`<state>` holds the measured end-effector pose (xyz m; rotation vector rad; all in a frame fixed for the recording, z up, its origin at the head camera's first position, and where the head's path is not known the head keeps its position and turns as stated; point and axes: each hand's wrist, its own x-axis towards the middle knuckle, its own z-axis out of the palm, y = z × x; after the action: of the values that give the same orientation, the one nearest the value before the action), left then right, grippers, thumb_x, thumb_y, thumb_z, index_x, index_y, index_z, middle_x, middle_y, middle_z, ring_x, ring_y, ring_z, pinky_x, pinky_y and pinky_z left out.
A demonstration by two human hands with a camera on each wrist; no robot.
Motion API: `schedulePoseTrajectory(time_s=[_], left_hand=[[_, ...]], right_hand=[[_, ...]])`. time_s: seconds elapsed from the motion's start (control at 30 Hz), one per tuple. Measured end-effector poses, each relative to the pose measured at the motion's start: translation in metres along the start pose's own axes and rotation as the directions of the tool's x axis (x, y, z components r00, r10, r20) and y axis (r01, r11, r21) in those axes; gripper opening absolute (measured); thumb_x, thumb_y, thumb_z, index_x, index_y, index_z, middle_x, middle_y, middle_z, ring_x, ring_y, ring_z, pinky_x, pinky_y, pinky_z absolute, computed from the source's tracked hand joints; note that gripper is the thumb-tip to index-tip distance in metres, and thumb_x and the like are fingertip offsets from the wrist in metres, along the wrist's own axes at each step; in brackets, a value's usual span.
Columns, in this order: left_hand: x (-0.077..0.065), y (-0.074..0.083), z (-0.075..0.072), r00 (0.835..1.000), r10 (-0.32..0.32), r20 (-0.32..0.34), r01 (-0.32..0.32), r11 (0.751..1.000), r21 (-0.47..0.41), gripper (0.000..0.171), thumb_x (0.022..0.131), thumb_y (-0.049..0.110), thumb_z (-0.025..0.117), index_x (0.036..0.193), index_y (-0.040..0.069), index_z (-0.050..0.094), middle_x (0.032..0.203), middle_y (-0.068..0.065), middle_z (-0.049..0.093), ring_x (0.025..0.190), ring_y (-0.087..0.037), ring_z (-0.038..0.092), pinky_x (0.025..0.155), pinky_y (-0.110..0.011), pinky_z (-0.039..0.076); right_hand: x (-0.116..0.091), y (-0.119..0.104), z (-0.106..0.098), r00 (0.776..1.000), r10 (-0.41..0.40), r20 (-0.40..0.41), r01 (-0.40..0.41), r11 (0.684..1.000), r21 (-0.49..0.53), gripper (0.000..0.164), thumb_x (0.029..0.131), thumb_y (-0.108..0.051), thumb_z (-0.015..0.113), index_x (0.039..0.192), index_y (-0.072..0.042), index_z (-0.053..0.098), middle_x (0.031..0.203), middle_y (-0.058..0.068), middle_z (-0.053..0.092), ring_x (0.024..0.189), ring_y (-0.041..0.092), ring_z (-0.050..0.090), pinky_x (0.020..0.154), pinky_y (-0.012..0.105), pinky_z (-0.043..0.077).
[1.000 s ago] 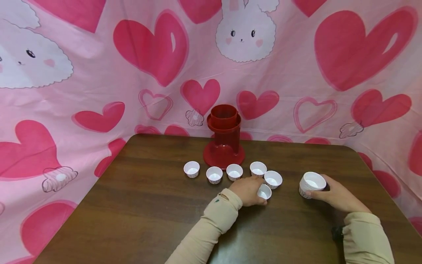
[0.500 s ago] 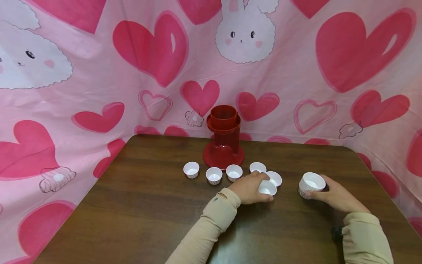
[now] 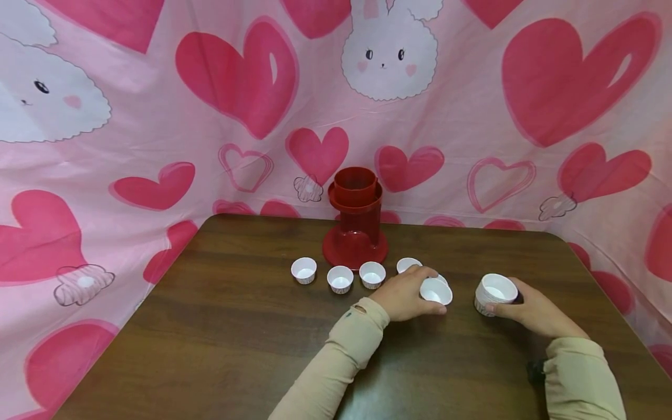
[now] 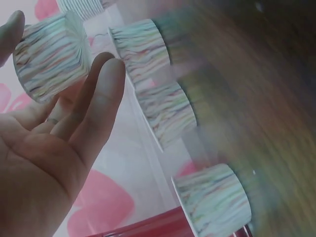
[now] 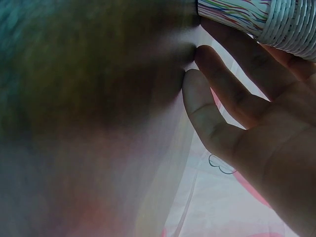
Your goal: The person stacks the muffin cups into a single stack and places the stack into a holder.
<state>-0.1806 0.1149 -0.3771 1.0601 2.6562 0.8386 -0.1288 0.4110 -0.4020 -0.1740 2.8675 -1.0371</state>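
Observation:
Between the thumb and fingers of my left hand (image 3: 406, 296) is a white paper baking cup (image 3: 437, 291), held off the table. The left wrist view shows that cup's streaked, pleated side (image 4: 52, 57) tilted near the thumb. Right behind it, another baking cup (image 3: 443, 279) is mostly covered. My right hand (image 3: 538, 308) grips a nested stack of the same cups (image 3: 496, 291) standing on the table at the right. In the right wrist view the stack's stacked rims (image 5: 291, 29) show, with several fingertips resting on the tabletop.
Further single cups stand mouth up in a loose row: one at the left end (image 3: 304, 270), two beside it, and one (image 3: 408, 264) partly behind my left hand. Behind them is a red plastic stand (image 3: 355, 233) with a cylinder on top. A pink heart-print cloth (image 3: 451, 116) hangs behind the brown table (image 3: 236, 338).
My left hand has lifted the cup from the table and carried it to the right, in front of the rightmost single cup. The right hand and its stack have stayed in place.

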Motion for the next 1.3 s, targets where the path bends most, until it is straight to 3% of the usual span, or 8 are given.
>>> schedulePoseTrajectory(time_s=[0.17,0.5,0.77,0.93,1.13,1.3], left_hand=[[0.006,0.004,0.002,1.0,-0.005,-0.026,0.004,1.0,-0.023,0.064,0.086,0.045,0.08,0.138,0.015,0.057,0.131,0.004,0.059,0.116,-0.007,0.056,0.096,-0.02,0.043],[0.022,0.023,0.003,0.996,-0.043,-0.085,0.032,0.993,-0.118,0.063,0.085,0.043,0.081,0.138,0.018,0.058,0.126,0.002,0.057,0.109,-0.007,0.058,0.094,-0.021,0.044],[0.041,0.039,0.011,0.995,0.013,-0.095,-0.018,0.999,-0.045,0.064,0.087,0.045,0.079,0.142,0.019,0.058,0.129,0.005,0.059,0.113,-0.001,0.056,0.093,-0.012,0.04],[0.053,0.047,0.014,0.995,-0.001,-0.103,-0.001,1.0,-0.021,0.064,0.089,0.045,0.076,0.145,0.022,0.056,0.131,0.008,0.06,0.115,-0.001,0.056,0.093,-0.013,0.04],[0.064,0.057,0.021,0.996,-0.022,-0.092,0.028,0.997,0.067,0.061,0.091,0.05,0.072,0.144,0.024,0.058,0.132,0.011,0.062,0.116,-0.002,0.056,0.094,-0.015,0.04],[0.069,0.063,0.026,0.994,-0.034,-0.107,0.042,0.997,0.072,0.061,0.091,0.051,0.071,0.144,0.023,0.059,0.132,0.012,0.062,0.117,-0.005,0.056,0.096,-0.015,0.04]], right_hand=[[-0.001,-0.002,0.0,1.0,0.0,-0.001,0.0,1.0,0.003,0.064,0.087,-0.024,0.08,0.131,0.012,0.049,0.113,0.019,0.064,0.102,0.031,0.057,0.084,0.049,0.047],[0.001,-0.003,0.0,1.0,-0.01,-0.003,0.01,1.0,0.001,0.061,0.088,-0.024,0.079,0.13,0.01,0.051,0.113,0.018,0.064,0.101,0.029,0.057,0.083,0.049,0.047],[-0.001,-0.004,0.0,1.0,-0.006,-0.002,0.006,1.0,0.023,0.057,0.088,-0.023,0.079,0.128,0.009,0.052,0.113,0.018,0.064,0.099,0.028,0.057,0.082,0.047,0.047],[-0.002,-0.004,0.0,1.0,-0.003,-0.007,0.003,1.0,0.026,0.054,0.089,-0.023,0.079,0.125,0.008,0.054,0.111,0.017,0.064,0.097,0.025,0.057,0.079,0.042,0.047],[-0.002,-0.002,0.0,1.0,-0.015,-0.015,0.015,1.0,0.02,0.056,0.088,-0.023,0.079,0.127,0.008,0.054,0.113,0.016,0.065,0.097,0.021,0.057,0.078,0.033,0.048],[-0.002,-0.003,0.0,1.0,-0.022,-0.01,0.023,0.999,0.029,0.062,0.088,-0.026,0.079,0.133,0.007,0.051,0.117,0.018,0.064,0.101,0.026,0.058,0.082,0.039,0.049]])
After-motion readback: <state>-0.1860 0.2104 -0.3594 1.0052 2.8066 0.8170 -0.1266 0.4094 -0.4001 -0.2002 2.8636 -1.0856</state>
